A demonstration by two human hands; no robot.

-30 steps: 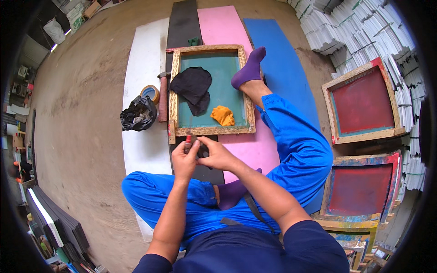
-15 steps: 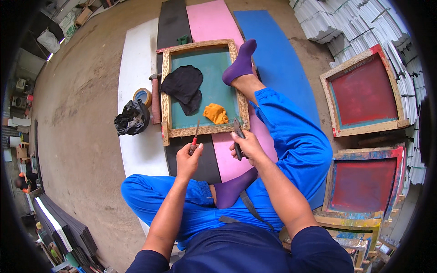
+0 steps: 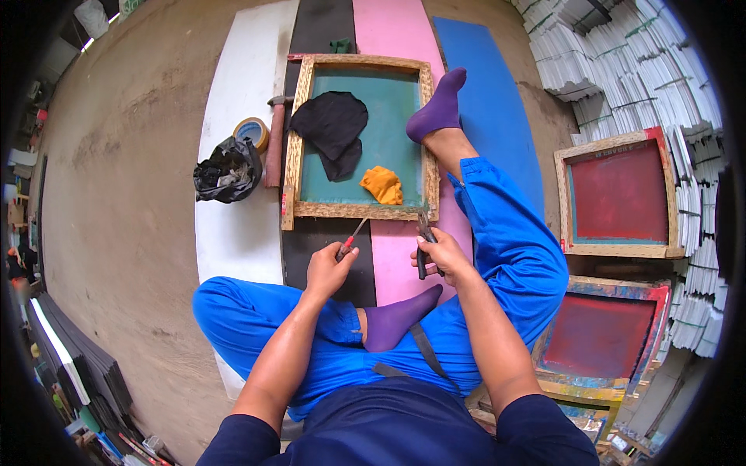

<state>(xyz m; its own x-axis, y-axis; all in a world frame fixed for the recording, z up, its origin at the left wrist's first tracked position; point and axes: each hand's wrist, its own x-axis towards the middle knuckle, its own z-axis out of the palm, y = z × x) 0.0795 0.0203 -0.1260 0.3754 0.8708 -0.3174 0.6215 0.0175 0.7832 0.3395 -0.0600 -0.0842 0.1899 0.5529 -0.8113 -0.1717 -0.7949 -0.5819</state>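
Observation:
My left hand (image 3: 332,269) is closed around the red handle of a screwdriver (image 3: 349,242), whose thin shaft points up and to the right toward the frame's near edge. In my right hand (image 3: 443,255) is a pair of pliers (image 3: 424,242) with dark handles, the jaws pointing away from me near the frame's near right corner. Beyond both hands lies a wooden screen frame (image 3: 357,211) with green mesh (image 3: 392,116). A black cloth (image 3: 332,128) and a crumpled orange cloth (image 3: 381,185) rest on the mesh.
Left of the frame lie a hammer (image 3: 275,147), a tape roll (image 3: 252,133) and a black plastic bag (image 3: 228,172). White, black, pink and blue boards (image 3: 489,93) lie beneath. Two red-meshed frames (image 3: 619,194) stand at right beside stacked white bundles (image 3: 633,85). My purple-socked foot (image 3: 441,107) touches the frame's right side.
The view has shifted, so the scene sits differently. The screwdriver has gone from nearly upright to slanting right. Both hands keep their tools.

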